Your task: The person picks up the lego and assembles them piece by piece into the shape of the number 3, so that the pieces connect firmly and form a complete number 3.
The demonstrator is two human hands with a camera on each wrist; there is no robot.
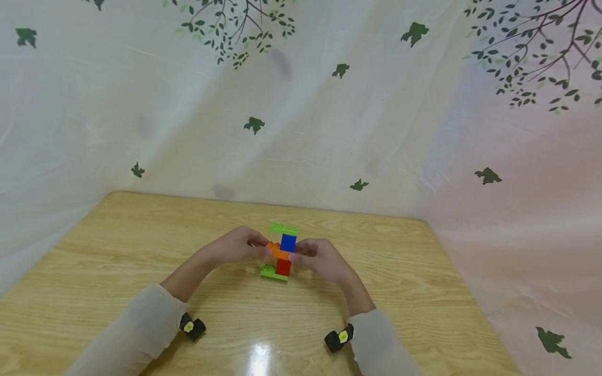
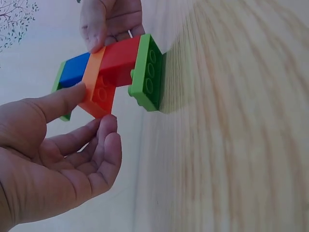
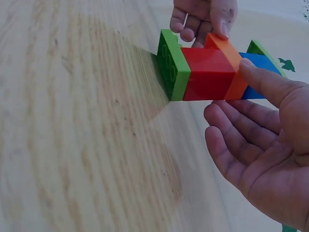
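A stack of toy building bricks stands near the table's middle in the head view. From the bottom up come a green brick (image 1: 274, 276), a red brick (image 1: 283, 267), an orange brick (image 1: 280, 254), a blue brick (image 1: 288, 243) and another green brick (image 1: 284, 228). My left hand (image 1: 236, 246) pinches the orange brick's left end between thumb and fingers. On the opposite side my right hand (image 1: 323, 258) grips the stack, its thumb on the orange brick (image 3: 229, 60) in the right wrist view. The lower green brick (image 2: 146, 72) shows studs and hollows in the left wrist view.
The wooden table (image 1: 400, 282) has its far edge against a pale hanging cloth (image 1: 305, 156) printed with leaves and branches. A small black device (image 1: 192, 327) is strapped at the left wrist, and another black device (image 1: 338, 338) at the right.
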